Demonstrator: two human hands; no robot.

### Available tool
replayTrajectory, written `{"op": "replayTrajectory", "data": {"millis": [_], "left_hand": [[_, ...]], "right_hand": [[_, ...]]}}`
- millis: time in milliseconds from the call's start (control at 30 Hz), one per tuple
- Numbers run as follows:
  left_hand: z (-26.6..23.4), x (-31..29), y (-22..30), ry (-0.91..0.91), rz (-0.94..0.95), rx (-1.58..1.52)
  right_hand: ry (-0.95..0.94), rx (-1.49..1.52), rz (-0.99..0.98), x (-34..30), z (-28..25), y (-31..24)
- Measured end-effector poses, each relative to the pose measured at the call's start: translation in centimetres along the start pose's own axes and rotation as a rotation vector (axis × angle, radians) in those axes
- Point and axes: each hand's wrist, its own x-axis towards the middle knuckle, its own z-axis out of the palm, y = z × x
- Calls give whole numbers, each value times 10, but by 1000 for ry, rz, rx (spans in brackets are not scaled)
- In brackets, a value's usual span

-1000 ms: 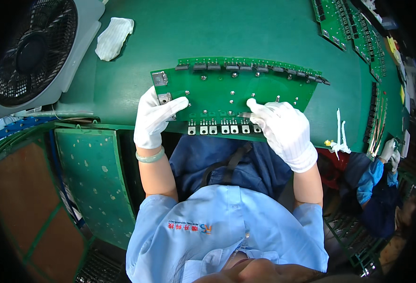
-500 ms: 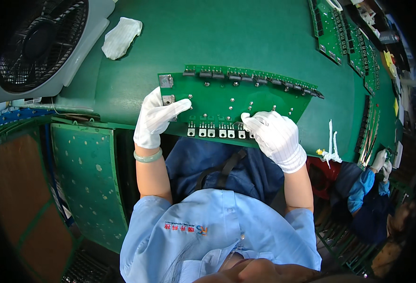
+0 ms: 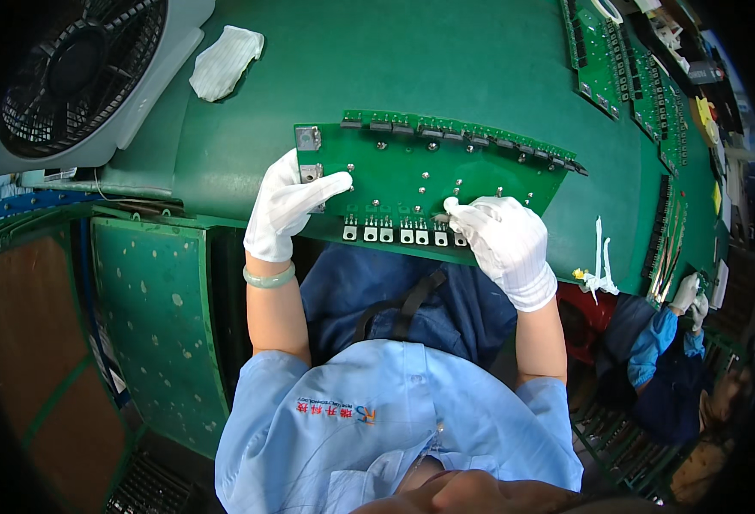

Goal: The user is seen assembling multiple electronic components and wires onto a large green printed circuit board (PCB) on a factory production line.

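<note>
A long green circuit board (image 3: 386, 171) is held tilted above the near edge of the bench. Black parts line its far edge, and a row of metal-tabbed transistors runs along the near edge. My gloved left hand (image 3: 287, 206) grips the board's left end, thumb on its face and fingers out of sight beneath. My gloved right hand (image 3: 508, 244) is at the near edge, right of the middle, fingers curled in a pinch beside the transistors. A small greyish bit shows at its fingertips; what it is I cannot make out.
A grey fan (image 3: 77, 77) stands at the far left, with a white glove (image 3: 227, 63) beside it on the green bench (image 3: 446, 51). More circuit boards (image 3: 605, 60) lie along the right. White strips (image 3: 601, 265) rest near the front edge. A co-worker's gloved hands (image 3: 691, 295) show at far right.
The board's left end has shifted slightly to the right along with my left hand. My right fingertips have moved a little to the right along the transistor row.
</note>
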Motion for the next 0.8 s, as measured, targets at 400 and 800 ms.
{"op": "replayTrajectory", "data": {"millis": [400,800], "left_hand": [[2,-1,0,33,22,8],[3,-2,-3,19,91,-82]], "right_hand": [[257,190,248,-33,-24,1],[78,46,579,-60,-51,-20]]}}
